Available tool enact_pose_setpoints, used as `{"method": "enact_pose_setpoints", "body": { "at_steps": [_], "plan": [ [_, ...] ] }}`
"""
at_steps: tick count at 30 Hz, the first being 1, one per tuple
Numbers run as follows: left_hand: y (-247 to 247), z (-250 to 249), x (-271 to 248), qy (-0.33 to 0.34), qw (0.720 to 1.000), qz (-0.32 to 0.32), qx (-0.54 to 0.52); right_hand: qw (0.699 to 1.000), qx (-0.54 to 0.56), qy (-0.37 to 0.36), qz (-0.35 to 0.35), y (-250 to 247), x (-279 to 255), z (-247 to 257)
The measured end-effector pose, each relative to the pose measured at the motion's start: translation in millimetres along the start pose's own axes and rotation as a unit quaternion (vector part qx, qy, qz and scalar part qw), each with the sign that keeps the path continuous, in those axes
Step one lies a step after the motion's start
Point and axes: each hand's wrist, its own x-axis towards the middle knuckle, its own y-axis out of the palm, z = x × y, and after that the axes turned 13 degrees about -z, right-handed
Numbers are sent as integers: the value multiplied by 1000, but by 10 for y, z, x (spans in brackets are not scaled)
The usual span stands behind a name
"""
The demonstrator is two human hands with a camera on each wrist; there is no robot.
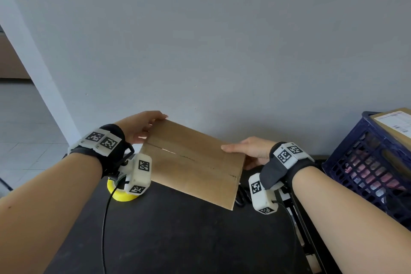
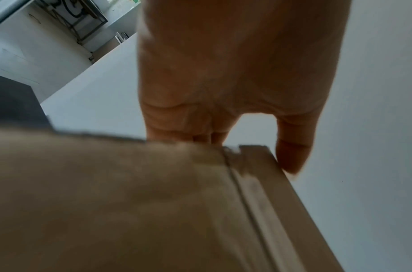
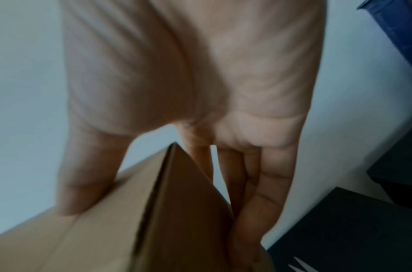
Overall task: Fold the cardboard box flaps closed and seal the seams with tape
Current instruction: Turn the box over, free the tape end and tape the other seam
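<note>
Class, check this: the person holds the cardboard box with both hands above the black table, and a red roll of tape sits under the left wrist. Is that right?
Not quite. The roll of tape is yellow, not red, as the head view shows. The rest stands: left hand and right hand hold the cardboard box above the black table.

A blue crate (image 1: 364, 162) stands at the black table's (image 1: 189, 233) right edge.

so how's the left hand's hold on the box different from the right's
The left hand holds the cardboard box at its far left corner, fingers over the top edge. The right hand grips the right edge, thumb on top, fingers beneath. Both hold the box tilted above the black table.
</note>
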Motion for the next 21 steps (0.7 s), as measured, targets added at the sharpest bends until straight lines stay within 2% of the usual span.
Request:
{"method": "enact_pose_setpoints", "body": {
  "at_steps": [4,6,8,10,11,14,16,18,21],
  "plan": [
    [62,126,-79,-8,994,74,80,998,30,32,-34,10,52,-79],
    [110,121,-130,-19,988,87,123,995,62,45,-58,14,56,-65],
    [140,86,-179,-18,978,60,200,991,84,50,-89,29,71,-35],
    [147,100,-158,9,954,8,299,990,85,51,-104,58,101,1],
    [146,125,-117,13,953,-9,303,989,84,52,-108,74,112,18],
    [121,183,39,31,984,-64,166,986,89,56,-128,94,131,50],
    [117,181,138,58,991,-85,85,986,95,64,-125,102,134,54],
    [185,191,154,62,995,-73,41,989,67,65,-112,132,131,57],
    [357,302,190,49,997,-19,49,995,-13,40,-87,225,103,109]
  ]
}}
